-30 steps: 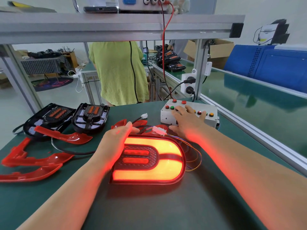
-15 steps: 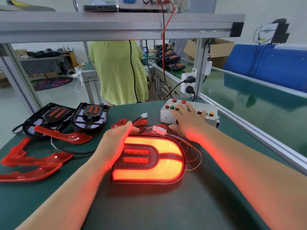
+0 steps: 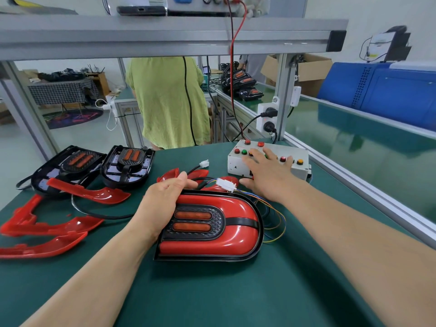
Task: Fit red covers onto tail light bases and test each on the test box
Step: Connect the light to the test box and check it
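Glow gone: your tail light has gone dark.
It lies just in front of the test box, your left hand cupping its end; your right hand rests spread on the box's buttons. Lighting check likely complete.

Red lamp, green mat
Black honeycomb centre, orange strips; white box with red, green, yellow buttons.
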`<state>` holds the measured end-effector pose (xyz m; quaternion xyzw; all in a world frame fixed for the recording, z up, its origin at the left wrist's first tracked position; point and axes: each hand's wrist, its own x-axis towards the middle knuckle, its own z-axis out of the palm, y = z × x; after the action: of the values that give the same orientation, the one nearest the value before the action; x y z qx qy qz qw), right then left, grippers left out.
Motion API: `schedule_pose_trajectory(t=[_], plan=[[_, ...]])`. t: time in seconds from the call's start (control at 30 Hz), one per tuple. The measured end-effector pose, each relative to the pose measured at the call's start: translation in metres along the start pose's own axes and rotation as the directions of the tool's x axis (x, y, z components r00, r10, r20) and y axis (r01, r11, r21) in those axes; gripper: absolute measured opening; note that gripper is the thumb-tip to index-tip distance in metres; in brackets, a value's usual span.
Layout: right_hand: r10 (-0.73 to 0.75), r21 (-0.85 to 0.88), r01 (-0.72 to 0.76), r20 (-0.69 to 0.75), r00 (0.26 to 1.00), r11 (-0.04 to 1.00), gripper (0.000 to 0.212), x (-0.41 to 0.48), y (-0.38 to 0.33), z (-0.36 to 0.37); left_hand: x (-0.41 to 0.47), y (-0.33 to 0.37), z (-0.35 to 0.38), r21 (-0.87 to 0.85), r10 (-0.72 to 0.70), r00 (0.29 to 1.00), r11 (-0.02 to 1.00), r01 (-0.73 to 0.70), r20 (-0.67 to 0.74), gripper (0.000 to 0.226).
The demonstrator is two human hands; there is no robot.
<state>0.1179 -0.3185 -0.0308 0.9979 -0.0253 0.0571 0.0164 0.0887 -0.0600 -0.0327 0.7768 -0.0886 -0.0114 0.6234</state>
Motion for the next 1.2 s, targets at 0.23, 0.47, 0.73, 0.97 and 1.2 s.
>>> schedule_pose_trajectory(t=[0.23, 0.47, 0.73, 0.97, 1.2], plan=[[-0.007, -0.016, 0.007, -0.002, 1.0, 1.0, 0.069, -0.001, 0.0, 0.001, -0.001, 0.0, -0.001, 0.033, -0.002, 1.0, 0.999, 0.002, 0.009, 0.039], [-0.023, -0.018, 0.022, -0.027, 0.999, 1.0, 0.07, 0.001, 0.003, 0.006, 0.002, 0.004, 0.0, 0.181, 0.047, 0.999, 0.982, -0.044, -0.011, 0.042], [-0.021, -0.036, 0.02, -0.017, 1.0, 0.999, 0.073, 0.005, 0.004, 0.01, 0.003, 0.003, 0.0, 0.146, 0.023, 0.999, 0.989, -0.019, -0.029, 0.042], [-0.009, -0.028, 0.008, -0.015, 1.0, 1.0, 0.075, 0.008, 0.003, 0.012, 0.002, 0.002, -0.001, 0.128, 0.014, 1.0, 0.992, -0.011, -0.025, 0.041], [-0.018, -0.021, 0.018, -0.013, 1.0, 1.0, 0.074, 0.005, 0.002, 0.009, 0.0, 0.004, 0.0, 0.131, 0.025, 0.999, 0.991, -0.021, -0.028, 0.042]])
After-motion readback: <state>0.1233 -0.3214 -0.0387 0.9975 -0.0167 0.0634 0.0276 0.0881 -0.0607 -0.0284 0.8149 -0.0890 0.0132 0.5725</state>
